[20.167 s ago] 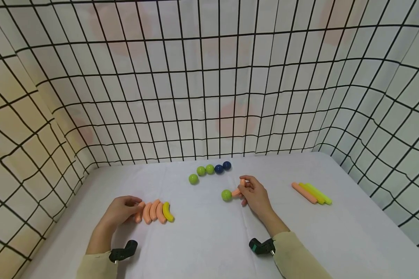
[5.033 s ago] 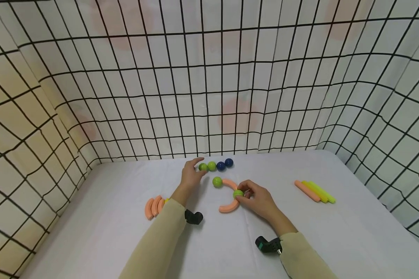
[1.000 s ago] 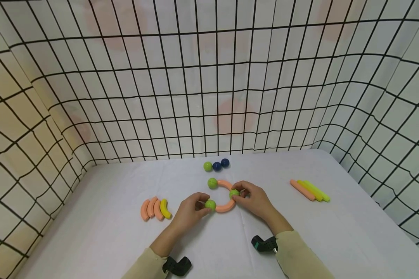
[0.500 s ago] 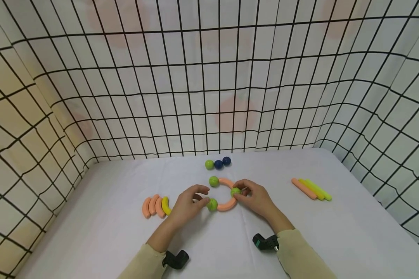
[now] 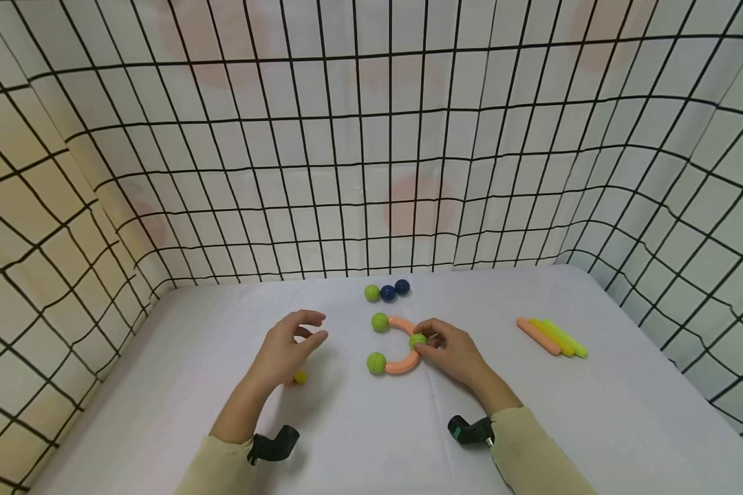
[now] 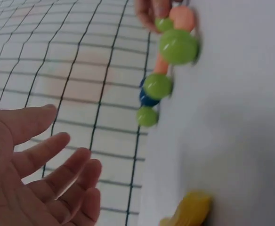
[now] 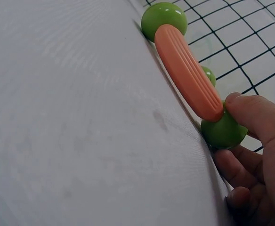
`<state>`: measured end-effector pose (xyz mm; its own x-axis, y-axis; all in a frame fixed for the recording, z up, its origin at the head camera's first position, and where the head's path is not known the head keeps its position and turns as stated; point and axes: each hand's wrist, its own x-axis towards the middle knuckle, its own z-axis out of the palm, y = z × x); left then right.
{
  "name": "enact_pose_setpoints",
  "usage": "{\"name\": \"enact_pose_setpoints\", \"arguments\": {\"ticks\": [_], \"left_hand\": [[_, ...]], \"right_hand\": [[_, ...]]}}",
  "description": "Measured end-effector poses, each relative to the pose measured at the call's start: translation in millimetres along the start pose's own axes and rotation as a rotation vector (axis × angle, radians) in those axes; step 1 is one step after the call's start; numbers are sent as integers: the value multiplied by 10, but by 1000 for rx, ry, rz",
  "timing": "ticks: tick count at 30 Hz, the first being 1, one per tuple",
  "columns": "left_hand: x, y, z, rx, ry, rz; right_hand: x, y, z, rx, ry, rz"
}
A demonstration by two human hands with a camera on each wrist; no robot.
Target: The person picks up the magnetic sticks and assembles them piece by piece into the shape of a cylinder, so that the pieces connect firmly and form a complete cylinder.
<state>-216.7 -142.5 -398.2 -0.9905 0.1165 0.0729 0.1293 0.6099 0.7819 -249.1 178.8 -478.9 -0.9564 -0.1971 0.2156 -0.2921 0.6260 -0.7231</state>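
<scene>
My right hand (image 5: pixel 455 350) pinches a green ball (image 5: pixel 417 342) between thumb and fingers. From that ball two curved orange sticks form an arc that opens to the left, the near one (image 7: pixel 189 73) ribbed. The arc's far end meets a second green ball (image 5: pixel 380 322), its near end a third green ball (image 5: pixel 376 363). Off to the left, my left hand (image 5: pixel 287 347) hovers with nothing in its grasp, thumb and fingers apart. It mostly hides the short curved pieces below it; a yellow one (image 6: pixel 194 209) shows in the left wrist view.
A loose green ball (image 5: pixel 372 293) and two dark blue balls, one of them the right-hand blue ball (image 5: pixel 402 287), lie at the back. Straight sticks, including an orange stick (image 5: pixel 537 336), lie on the right. A black grid net (image 5: pixel 347 172) stands around the white table (image 5: pixel 470 295).
In the last second my left hand has let go of the near green ball and moved left over the curved pieces. That ball stays at the arc's end. My right hand keeps its hold.
</scene>
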Motion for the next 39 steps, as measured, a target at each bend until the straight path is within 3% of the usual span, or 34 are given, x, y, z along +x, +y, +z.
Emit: {"name": "enact_pose_setpoints", "arguments": {"ticks": [6, 12, 18, 25, 33, 39], "left_hand": [[-14, -168, -330, 63, -28, -49], [-12, -347, -488, 101, -22, -112], [-4, -521, -571, 120, -19, -178], [-5, -673, -645, 138, -44, -205], [13, -805, -627, 121, -100, -286], [35, -869, -599, 111, -123, -309]], "right_hand": [[8, -47, -49, -46, -55, 15], [13, -71, -105, -64, -103, 40], [18, -76, -134, -61, -126, 66], [18, -84, -150, -59, -129, 41], [17, -63, -167, -61, -129, 32], [14, -37, -185, -59, -133, 41]]}}
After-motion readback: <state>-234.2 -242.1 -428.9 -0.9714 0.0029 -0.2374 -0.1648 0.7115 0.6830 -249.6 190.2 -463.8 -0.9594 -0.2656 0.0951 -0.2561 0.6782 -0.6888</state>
